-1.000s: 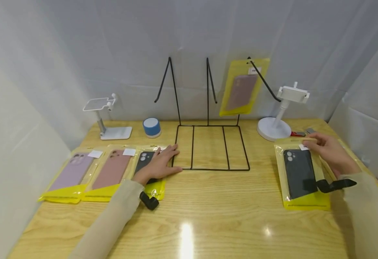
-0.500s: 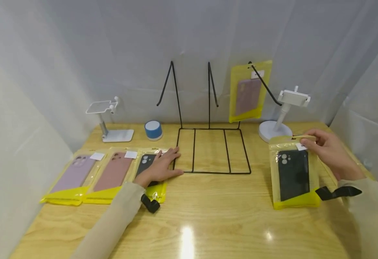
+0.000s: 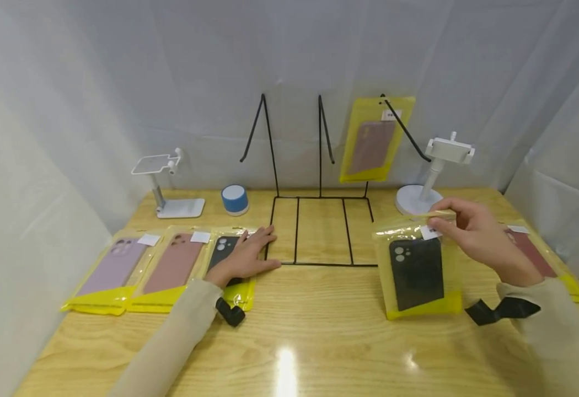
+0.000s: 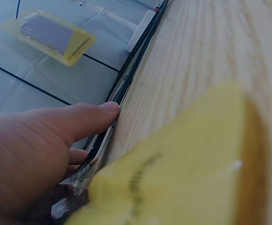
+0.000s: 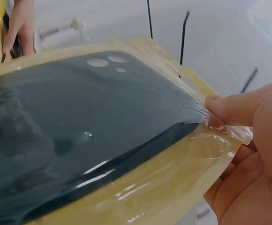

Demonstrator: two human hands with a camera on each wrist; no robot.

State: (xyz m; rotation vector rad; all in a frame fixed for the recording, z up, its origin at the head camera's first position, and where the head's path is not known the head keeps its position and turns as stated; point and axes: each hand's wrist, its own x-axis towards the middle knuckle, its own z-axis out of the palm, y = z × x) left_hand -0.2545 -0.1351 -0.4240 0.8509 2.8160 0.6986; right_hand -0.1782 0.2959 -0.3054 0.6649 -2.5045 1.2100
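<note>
Right hand point(image 3: 475, 237) pinching the top edge of a black case pack point(image 3: 418, 267), thumb and fingers closed on the yellow header by its white label. Pack hanging clear of the desk point(image 3: 319, 331), just right of the wire rack point(image 3: 319, 229), lower end tilted toward the camera. Probably light, the film soft and crinkly, the case inside stiff enough to keep it flat; likely slippery on the glossy faces, so best held at the header strip, not on the clear film. Left hand point(image 3: 247, 256) spread flat, palm down, pressing another black pack point(image 3: 225, 251) on the desk beside the rack's base; fingertips seemingly touching the wire, though hard to tell from the wrist view. Two pink packs point(image 3: 143, 264) lying left of it; one more pack point(image 3: 371, 140) hung on the rack.
</note>
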